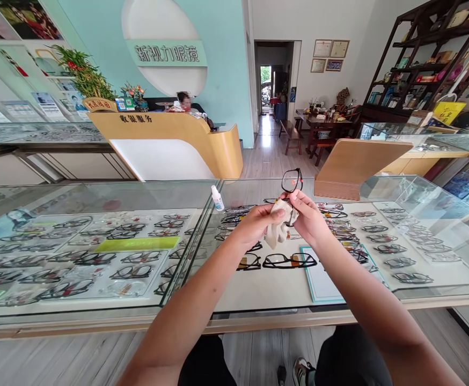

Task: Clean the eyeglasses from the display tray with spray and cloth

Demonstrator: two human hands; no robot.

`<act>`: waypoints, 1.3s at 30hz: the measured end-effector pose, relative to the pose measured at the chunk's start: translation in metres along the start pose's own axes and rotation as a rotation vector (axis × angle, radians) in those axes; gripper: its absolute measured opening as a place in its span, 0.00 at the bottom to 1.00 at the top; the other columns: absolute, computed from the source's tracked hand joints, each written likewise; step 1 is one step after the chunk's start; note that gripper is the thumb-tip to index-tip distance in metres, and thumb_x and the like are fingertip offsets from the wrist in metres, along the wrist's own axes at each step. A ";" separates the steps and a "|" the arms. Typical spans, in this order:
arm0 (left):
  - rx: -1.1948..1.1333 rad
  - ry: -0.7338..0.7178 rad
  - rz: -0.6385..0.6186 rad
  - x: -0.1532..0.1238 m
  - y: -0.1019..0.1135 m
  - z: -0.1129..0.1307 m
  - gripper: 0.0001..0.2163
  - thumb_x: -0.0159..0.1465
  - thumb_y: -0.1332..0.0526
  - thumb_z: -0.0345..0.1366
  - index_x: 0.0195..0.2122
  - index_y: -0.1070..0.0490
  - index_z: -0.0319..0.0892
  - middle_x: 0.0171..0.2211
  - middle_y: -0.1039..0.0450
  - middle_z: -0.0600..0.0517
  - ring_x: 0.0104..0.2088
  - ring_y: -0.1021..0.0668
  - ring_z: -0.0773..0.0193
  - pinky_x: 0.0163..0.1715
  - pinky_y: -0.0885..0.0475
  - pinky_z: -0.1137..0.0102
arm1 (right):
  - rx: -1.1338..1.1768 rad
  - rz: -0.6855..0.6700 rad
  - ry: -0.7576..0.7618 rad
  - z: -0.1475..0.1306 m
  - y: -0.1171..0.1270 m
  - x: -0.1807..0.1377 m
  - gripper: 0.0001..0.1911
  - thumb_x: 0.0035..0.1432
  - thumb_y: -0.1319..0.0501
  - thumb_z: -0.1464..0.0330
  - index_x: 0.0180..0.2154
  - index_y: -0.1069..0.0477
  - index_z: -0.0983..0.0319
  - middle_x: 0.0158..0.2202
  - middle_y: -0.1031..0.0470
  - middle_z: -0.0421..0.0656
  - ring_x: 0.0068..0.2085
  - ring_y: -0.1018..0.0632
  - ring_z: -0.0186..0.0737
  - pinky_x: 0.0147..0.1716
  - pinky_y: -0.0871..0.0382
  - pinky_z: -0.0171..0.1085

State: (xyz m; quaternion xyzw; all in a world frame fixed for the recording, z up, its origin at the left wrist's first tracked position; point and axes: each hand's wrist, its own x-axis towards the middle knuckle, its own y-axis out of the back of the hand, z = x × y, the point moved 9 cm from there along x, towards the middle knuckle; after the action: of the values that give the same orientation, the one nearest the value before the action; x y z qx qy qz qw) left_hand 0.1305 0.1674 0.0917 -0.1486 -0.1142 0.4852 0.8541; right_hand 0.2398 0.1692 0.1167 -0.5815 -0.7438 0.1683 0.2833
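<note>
Both my hands meet above the glass display counter (97, 193). My right hand (309, 217) is closed on a pair of black-framed glasses (292, 181), one lens sticking up above the fingers. My left hand (258, 222) is closed on a beige cleaning cloth (277, 230) that is pressed against the lower part of the glasses and hangs down between the hands. Two pairs of black glasses (288, 260) lie on the glass just below my hands.
A small white spray bottle (217, 198) stands on the counter to the left of my hands. Several rows of glasses fill the cases. A wooden stand (355, 166) sits at right. A person sits behind the reception desk (170, 139) beyond.
</note>
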 end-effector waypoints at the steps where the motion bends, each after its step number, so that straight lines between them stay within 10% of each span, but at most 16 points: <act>1: -0.007 -0.010 -0.011 0.000 -0.002 0.002 0.23 0.53 0.17 0.49 0.37 0.18 0.36 0.30 0.23 0.50 0.29 0.22 0.64 0.32 0.26 0.69 | -0.007 0.002 0.000 0.000 0.000 0.000 0.19 0.53 0.19 0.55 0.32 0.25 0.56 0.39 0.18 0.40 0.36 0.23 0.38 0.34 0.28 0.36; 7: -0.045 -0.030 -0.089 -0.002 -0.012 0.007 0.20 0.54 0.16 0.43 0.41 0.17 0.38 0.35 0.22 0.50 0.33 0.23 0.66 0.36 0.29 0.72 | -0.030 -0.003 0.014 -0.003 -0.001 0.000 0.20 0.53 0.19 0.54 0.32 0.25 0.56 0.37 0.18 0.39 0.31 0.25 0.35 0.29 0.30 0.34; 13: 0.113 -0.032 -0.112 -0.005 -0.013 -0.003 0.21 0.63 0.23 0.48 0.52 0.19 0.41 0.41 0.17 0.46 0.43 0.18 0.57 0.42 0.26 0.68 | -0.065 -0.010 0.000 -0.001 0.000 0.000 0.21 0.54 0.20 0.53 0.32 0.26 0.58 0.36 0.17 0.38 0.19 0.42 0.24 0.13 0.54 0.31; 26: 0.205 -0.139 -0.113 -0.007 -0.018 0.007 0.20 0.64 0.23 0.50 0.48 0.19 0.40 0.42 0.16 0.44 0.42 0.17 0.57 0.43 0.24 0.68 | -0.032 -0.020 -0.011 -0.001 -0.001 0.001 0.21 0.54 0.19 0.54 0.31 0.26 0.59 0.36 0.17 0.38 0.18 0.43 0.23 0.13 0.49 0.30; 39: 0.228 -0.307 0.169 -0.013 -0.015 0.020 0.24 0.60 0.24 0.58 0.43 0.22 0.42 0.28 0.22 0.53 0.25 0.24 0.66 0.27 0.28 0.71 | 0.005 -0.058 0.001 0.007 -0.016 -0.006 0.20 0.55 0.20 0.54 0.32 0.27 0.56 0.42 0.18 0.38 0.23 0.32 0.29 0.17 0.34 0.32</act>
State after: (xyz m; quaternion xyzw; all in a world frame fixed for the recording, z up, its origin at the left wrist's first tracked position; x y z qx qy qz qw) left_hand 0.1294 0.1522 0.1151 0.0157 -0.1742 0.5818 0.7943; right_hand 0.2242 0.1594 0.1196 -0.5591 -0.7598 0.1617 0.2897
